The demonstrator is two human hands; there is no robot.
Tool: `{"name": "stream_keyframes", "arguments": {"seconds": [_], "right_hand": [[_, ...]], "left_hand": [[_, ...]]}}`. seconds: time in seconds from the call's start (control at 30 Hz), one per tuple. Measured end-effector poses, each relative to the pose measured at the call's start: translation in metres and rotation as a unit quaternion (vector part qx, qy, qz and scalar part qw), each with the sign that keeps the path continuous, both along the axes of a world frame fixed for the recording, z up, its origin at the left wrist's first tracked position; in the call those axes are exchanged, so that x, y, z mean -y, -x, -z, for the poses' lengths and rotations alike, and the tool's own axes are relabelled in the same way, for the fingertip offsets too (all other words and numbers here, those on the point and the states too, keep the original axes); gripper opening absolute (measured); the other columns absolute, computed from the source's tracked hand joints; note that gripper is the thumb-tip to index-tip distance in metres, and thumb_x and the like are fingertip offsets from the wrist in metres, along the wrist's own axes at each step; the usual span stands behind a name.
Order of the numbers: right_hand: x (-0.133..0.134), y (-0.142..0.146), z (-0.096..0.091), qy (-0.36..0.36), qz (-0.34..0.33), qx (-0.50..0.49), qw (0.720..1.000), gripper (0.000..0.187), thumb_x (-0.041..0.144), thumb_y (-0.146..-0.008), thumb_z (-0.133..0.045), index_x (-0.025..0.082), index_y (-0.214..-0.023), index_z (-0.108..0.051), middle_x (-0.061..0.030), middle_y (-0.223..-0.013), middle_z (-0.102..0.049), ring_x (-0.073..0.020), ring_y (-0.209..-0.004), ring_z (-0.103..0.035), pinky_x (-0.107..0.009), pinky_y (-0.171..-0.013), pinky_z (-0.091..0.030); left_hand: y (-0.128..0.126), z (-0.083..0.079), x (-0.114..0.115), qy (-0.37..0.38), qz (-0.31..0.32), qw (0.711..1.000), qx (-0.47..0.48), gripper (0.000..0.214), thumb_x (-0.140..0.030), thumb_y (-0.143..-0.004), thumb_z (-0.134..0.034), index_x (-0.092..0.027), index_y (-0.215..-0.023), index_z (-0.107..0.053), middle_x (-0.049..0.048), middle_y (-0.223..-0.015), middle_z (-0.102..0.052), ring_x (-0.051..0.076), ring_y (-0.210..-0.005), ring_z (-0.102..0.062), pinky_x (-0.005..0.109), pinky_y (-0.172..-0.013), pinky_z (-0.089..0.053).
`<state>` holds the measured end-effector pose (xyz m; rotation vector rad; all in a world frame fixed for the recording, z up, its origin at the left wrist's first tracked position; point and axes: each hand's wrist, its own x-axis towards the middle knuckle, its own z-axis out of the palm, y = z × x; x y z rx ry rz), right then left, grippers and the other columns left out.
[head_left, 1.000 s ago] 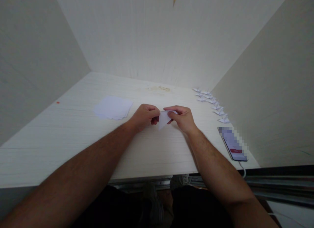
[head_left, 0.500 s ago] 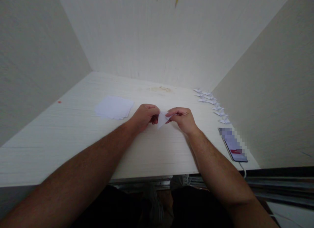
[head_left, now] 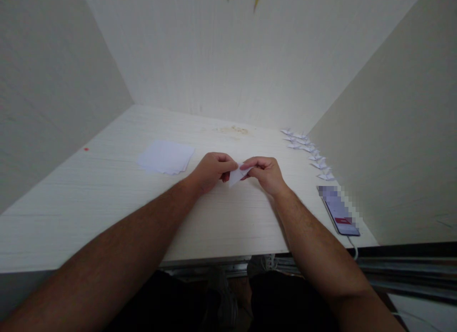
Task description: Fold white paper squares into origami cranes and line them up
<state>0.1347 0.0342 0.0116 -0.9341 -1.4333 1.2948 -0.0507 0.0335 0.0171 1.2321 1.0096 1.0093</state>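
Observation:
A small white folded paper (head_left: 236,176) is pinched between both hands just above the pale wooden table (head_left: 107,208). My left hand (head_left: 210,170) grips its left side with curled fingers and thumb. My right hand (head_left: 266,172) pinches its top right edge, fingers closed. The paper's lower point sticks out below the fingers; the rest of it is hidden by them.
A stack of white paper squares (head_left: 165,157) lies left of the hands. Several small folded paper figures (head_left: 309,149) line the right wall. A phone (head_left: 339,210) with a cable lies at the right front. Walls enclose the table on three sides.
The visible part of the paper has shrunk as the fingers closed over it, and my two hands have drawn slightly closer together. The arms have stayed put.

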Motion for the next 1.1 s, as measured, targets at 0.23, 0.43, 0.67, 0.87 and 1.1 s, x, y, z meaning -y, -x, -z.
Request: {"name": "stream_keyframes", "arguments": {"seconds": [0.23,0.43,0.67,0.87,1.1], "right_hand": [[0.0022,0.0029,-0.0053,0.018,-0.001,0.029,0.999,0.016,0.028,-0.065,-0.077,0.018,-0.075,-0.07,0.0019,-0.056,-0.068,-0.0142,-0.051,-0.069,-0.024,-0.051,-0.055],[0.0022,0.0058,-0.0059,0.013,0.001,0.033,0.999,0.016,0.024,-0.063,-0.075,0.018,-0.075,-0.067,0.0027,-0.052,-0.067,-0.0141,-0.049,-0.068,-0.022,-0.05,-0.054],[0.0006,0.0076,-0.0038,0.022,0.009,0.013,1.0,0.028,0.027,-0.062,-0.077,0.02,-0.085,-0.063,0.0067,-0.061,-0.066,-0.011,-0.047,-0.064,-0.021,-0.046,-0.05],[-0.0013,0.0059,-0.0042,0.037,0.022,0.098,0.994,0.022,0.037,-0.068,-0.075,0.017,-0.073,-0.066,0.0014,-0.057,-0.065,-0.0087,-0.044,-0.057,-0.019,-0.041,-0.041],[-0.0045,-0.0005,-0.0045,0.034,0.044,0.101,0.993,0.022,0.036,-0.068,-0.072,0.018,-0.066,-0.06,0.0032,-0.053,-0.06,-0.0073,-0.04,-0.051,-0.019,-0.039,-0.036]], "left_hand": [[0.0021,-0.0012,0.0005,-0.045,-0.032,0.994,-0.09,0.016,-0.028,-0.07,-0.07,-0.017,-0.061,-0.065,-0.0028,-0.045,-0.055,0.007,-0.042,-0.042,0.022,-0.044,-0.029],[0.0015,-0.0034,0.001,-0.054,-0.041,0.992,-0.108,0.016,-0.028,-0.071,-0.068,-0.016,-0.061,-0.064,-0.0032,-0.045,-0.054,0.008,-0.042,-0.043,0.021,-0.044,-0.029],[0.0029,-0.0068,0.0022,-0.087,-0.035,0.986,-0.141,0.019,-0.033,-0.07,-0.069,-0.016,-0.063,-0.064,-0.0017,-0.049,-0.057,0.008,-0.045,-0.045,0.021,-0.045,-0.032],[0.0042,-0.0028,-0.0004,-0.14,-0.031,0.975,-0.168,0.019,-0.033,-0.069,-0.068,-0.015,-0.062,-0.065,-0.0017,-0.054,-0.058,0.008,-0.049,-0.046,0.019,-0.045,-0.032],[0.0093,-0.0039,-0.0063,-0.146,-0.055,0.973,-0.172,0.017,-0.031,-0.067,-0.068,-0.015,-0.062,-0.065,-0.0017,-0.053,-0.058,0.008,-0.049,-0.047,0.019,-0.046,-0.034]]}}
